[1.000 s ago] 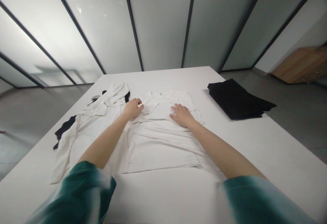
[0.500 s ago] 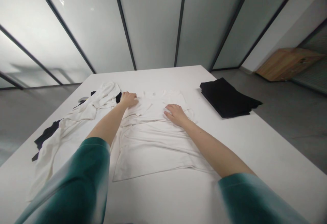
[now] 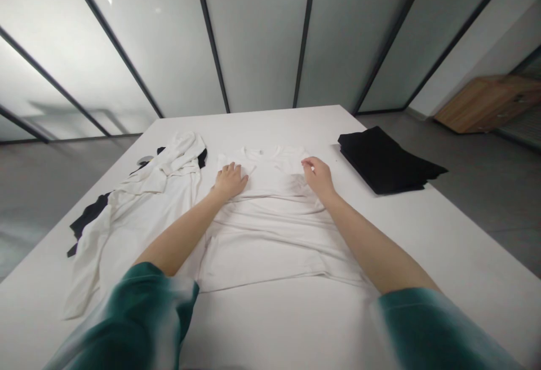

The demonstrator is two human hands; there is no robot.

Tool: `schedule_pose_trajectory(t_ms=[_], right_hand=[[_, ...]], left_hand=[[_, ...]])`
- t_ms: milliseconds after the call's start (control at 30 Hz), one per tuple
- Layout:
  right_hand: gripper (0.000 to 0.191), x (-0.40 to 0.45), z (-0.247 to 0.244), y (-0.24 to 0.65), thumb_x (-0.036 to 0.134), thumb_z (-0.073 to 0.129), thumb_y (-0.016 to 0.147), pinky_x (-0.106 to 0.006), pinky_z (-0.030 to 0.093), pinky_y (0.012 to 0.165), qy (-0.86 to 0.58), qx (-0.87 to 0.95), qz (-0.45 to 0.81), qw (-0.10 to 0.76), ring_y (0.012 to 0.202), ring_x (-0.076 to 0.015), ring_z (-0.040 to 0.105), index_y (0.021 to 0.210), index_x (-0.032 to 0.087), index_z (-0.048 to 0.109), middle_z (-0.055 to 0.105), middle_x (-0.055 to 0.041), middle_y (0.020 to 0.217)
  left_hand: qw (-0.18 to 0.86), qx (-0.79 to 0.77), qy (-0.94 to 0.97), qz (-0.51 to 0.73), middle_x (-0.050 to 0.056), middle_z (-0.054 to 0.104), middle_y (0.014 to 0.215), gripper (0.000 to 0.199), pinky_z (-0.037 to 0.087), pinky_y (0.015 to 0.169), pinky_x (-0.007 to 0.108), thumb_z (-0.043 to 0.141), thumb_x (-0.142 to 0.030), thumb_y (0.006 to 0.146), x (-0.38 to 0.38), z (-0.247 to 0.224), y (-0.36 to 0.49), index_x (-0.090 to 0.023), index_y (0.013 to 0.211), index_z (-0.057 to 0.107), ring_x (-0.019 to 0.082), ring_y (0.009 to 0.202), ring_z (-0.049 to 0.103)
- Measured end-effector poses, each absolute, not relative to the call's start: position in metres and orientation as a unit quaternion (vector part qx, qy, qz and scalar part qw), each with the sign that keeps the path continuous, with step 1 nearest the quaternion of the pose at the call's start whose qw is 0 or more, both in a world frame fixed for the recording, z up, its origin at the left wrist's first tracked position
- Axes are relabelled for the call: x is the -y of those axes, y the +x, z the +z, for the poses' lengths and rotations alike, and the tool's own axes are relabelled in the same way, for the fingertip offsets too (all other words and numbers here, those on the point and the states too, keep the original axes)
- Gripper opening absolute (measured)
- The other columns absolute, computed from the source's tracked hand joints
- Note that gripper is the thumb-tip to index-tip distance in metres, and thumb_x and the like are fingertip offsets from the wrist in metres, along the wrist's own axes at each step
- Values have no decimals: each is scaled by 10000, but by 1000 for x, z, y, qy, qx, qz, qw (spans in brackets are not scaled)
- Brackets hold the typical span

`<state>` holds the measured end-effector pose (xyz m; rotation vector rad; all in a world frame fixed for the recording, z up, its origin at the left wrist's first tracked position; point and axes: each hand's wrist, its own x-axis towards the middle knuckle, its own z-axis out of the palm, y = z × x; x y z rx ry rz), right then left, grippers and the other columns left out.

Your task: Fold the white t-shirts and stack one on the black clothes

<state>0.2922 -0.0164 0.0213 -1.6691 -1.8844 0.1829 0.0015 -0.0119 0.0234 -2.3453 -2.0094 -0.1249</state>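
On tabletop [image 3: 279, 319], left hand [image 3: 230, 182] partly hides shirt [image 3: 262, 254].

dark-framed frosted glass panels [image 3: 257, 38] behind, a wooden cabinet [image 3: 482, 104] on grey floor [image 3: 486, 184] at right

left hand [image 3: 230, 181] now flatter on shirt [image 3: 266, 263], right hand [image 3: 320, 178] curled, shifted outward

White shirt [image 3: 262, 257]; flat, neckline [image 3: 260, 152] at far end; rumpled across middle (sideways creases)
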Motion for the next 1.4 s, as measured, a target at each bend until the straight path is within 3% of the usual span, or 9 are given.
schedule_pose_trajectory(t_ms=[167,267,367,600,733,833,1000,1100,1400], right_hand=[[422,9,33,308,389,401,1002,-369,459,972,-630,771,83,30,1201,-281,611,1252,195,680,653,-132,1342],[464,8,36,306,454,343,1033,-398,449,992,-590,803,73,-48,1236,-287,589,1237,204,676,616,-149,1379],[496,2,35,301,469,310,1039,-458,426,1033,-586,806,64,-55,1294,-305,546,1302,194,628,561,-174,1439],[593,-31,13,286,444,289,1037,-500,269,1169,-648,760,42,-9,1500,-304,282,1529,126,385,297,-180,1638],[566,-32,12,284,428,355,1012,-508,267,1159,-647,761,-12,37,1442,-330,368,1480,123,446,401,-198,1576],[529,-17,15,289,425,369,1002,-480,311,1134,-615,786,-36,48,1372,-331,448,1409,127,527,485,-204,1504],[719,13,8,290,555,366,989,-498,245,1185,-616,788,-10,6,1489,-362,286,1563,124,340,281,-205,1637],[775,18,2,287,612,315,987,-503,203,1207,-631,775,24,-11,1528,-354,194,1603,146,259,176,-180,1676],[762,-19,4,283,615,284,998,-499,183,1210,-640,767,48,-12,1529,-352,193,1597,144,284,195,-188,1670]], left_hand=[[2,637,-770,23,183,438,1535,562,399,1082,527,347,-463,999,21,22,1,-180,1472,457,361,1373,438],[-26,639,-767,51,163,378,1587,618,368,1111,524,276,-527,1007,11,25,-2,-193,1509,412,355,1413,398],[-50,644,-761,63,160,304,1634,667,315,1147,534,255,-557,1001,-4,27,-3,-189,1549,355,368,1463,330],[-50,665,-743,51,184,205,1669,758,222,1193,520,296,-595,977,-42,26,10,-147,1589,265,378,1522,205],[44,679,-732,-30,220,431,1542,651,316,1134,480,358,-533,975,-32,32,24,-108,1459,456,360,1430,374],[36,671,-740,-18,208,566,1404,618,379,1072,488,363,-575,965,-7,36,29,-131,1348,560,358,1333,472],[-22,672,-739,42,200,275,1642,808,252,1152,602,284,-692,948,23,27,28,-167,1560,336,408,1494,252],[-47,678,-732,51,191,150,1680,853,207,1164,641,221,-716,946,22,17,27,-170,1600,254,419,1526,166],[-32,643,-765,22,146,160,1687,814,176,1204,586,247,-693,954,-29,8,14,-201,1602,264,366,1536,182]])
